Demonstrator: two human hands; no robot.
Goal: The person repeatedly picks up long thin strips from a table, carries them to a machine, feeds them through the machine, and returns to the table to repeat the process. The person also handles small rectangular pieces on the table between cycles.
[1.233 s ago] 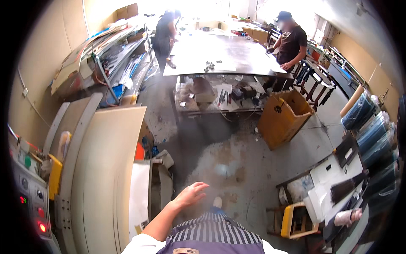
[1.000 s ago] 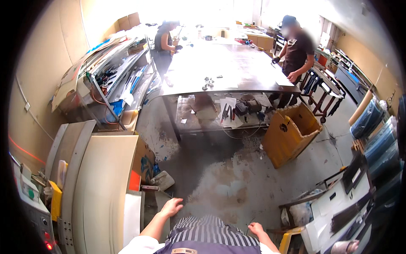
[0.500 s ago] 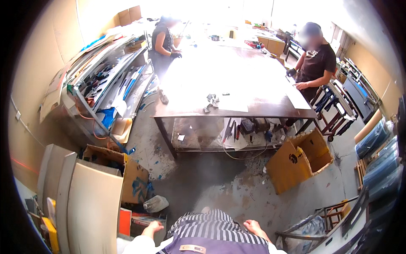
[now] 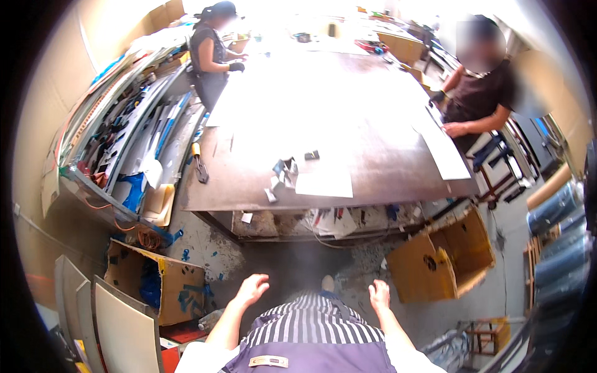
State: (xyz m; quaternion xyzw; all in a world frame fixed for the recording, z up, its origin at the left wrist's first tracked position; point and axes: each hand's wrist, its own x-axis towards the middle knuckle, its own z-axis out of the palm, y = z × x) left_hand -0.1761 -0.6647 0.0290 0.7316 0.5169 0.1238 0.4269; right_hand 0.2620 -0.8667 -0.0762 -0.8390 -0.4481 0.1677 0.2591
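My left hand (image 4: pixel 252 290) is held out in front of me with nothing in it, fingers loosely apart. To the right, my right hand (image 4: pixel 379 294) is also free, its fingers pointing forward. Neither touches anything; both are short of the near edge of the large brown table (image 4: pixel 249 198). On that table, near the front, lie a white sheet (image 4: pixel 324 184), a clump of crumpled grey pieces (image 4: pixel 286 171) and a small dark block (image 4: pixel 311 155). A yellow-handled tool (image 4: pixel 199 165) rests close to the left edge.
Cardboard boxes stand on the floor to the left (image 4: pixel 180 297) and right (image 4: pixel 413 264). A loaded rack (image 4: pixel 134 168) runs along the left wall. One person (image 4: pixel 214 53) works at the table's left side, another (image 4: pixel 482 93) at its right, beside a long white sheet (image 4: pixel 444 152). Wrapped rolls (image 4: pixel 553 248) stand far right.
I have come closer to the table, which now looks nearer. Both my hands have risen forward from near my waist. The yellow-handled tool now shows more clearly.
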